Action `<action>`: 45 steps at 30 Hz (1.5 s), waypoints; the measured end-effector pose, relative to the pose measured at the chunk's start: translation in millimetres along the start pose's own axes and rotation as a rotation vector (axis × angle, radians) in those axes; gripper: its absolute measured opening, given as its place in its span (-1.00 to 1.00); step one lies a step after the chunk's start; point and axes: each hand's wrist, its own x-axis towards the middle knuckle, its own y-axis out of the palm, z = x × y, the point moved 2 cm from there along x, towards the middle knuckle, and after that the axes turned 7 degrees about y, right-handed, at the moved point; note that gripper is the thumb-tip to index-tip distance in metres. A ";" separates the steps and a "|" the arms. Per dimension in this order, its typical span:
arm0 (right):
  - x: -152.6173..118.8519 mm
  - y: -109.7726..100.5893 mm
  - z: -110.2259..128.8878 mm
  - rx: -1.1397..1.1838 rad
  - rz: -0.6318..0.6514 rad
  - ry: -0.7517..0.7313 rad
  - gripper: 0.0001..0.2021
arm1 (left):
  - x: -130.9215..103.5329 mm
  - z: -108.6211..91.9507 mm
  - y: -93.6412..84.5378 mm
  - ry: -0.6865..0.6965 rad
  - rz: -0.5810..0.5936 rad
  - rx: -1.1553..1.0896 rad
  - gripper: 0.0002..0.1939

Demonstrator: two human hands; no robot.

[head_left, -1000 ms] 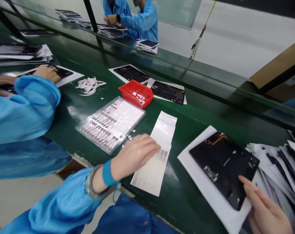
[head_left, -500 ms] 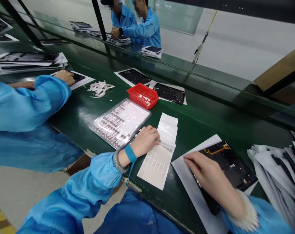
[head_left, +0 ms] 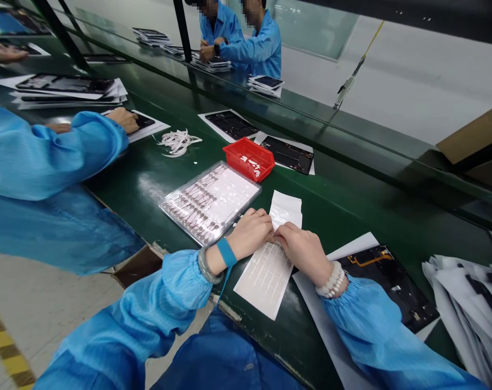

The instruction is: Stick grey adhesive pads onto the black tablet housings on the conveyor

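A white sheet of stickers [head_left: 262,281] lies on the green bench in front of me, its small rectangles in rows. My left hand [head_left: 252,233] rests at its left edge with the fingers closed in a pinch. My right hand [head_left: 305,249] meets it over the sheet, thumb and fingertips pressed together; what sits between the fingertips is too small to make out. Right of the sheet, a black device panel [head_left: 392,287] with an orange flex cable lies on white paper, partly behind my right sleeve. A clear tray [head_left: 213,203] of small round wired parts stands left of my hands.
Behind the tray sits a red bin [head_left: 248,160] with white scraps. Curled white strips [head_left: 179,142] lie farther left. Two black panels [head_left: 289,154] rest on paper at the back. A stack of white sheets [head_left: 465,309] stands right. A co-worker's sleeve [head_left: 51,151] reaches in at left.
My right hand has moved left from above the black panel to the sticker sheet, joining my left hand. My left hand stays at the sheet. The view has shifted slightly.
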 end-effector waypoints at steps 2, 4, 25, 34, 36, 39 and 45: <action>-3.1 1.5 2.1 -0.057 -0.047 -0.037 -0.74 | 0.1 0.1 -1.4 0.006 0.003 0.006 -0.76; -6.4 3.6 3.7 -0.095 -0.085 -0.081 -0.74 | 0.3 0.1 -2.7 0.012 0.009 0.013 -0.78; -6.6 14.6 -14.5 0.141 -0.158 -0.038 -0.82 | 2.7 0.8 -3.5 -0.001 0.062 -0.034 -0.75; 7.1 -1.6 1.0 0.020 -0.071 -0.088 -0.70 | 1.3 1.9 -2.1 -0.010 0.064 -0.022 -0.75; 7.9 -4.5 3.3 -0.038 -0.070 -0.124 -0.69 | 1.3 2.5 -1.0 -0.008 0.064 -0.020 -0.76; 8.0 -7.0 5.5 -0.107 -0.100 -0.199 -0.71 | 0.7 3.4 0.4 -0.004 0.056 -0.022 -0.80; 2.2 -0.1 2.4 -0.144 -0.207 -0.378 -0.76 | -0.8 3.5 -0.8 -0.006 0.038 -0.043 -0.83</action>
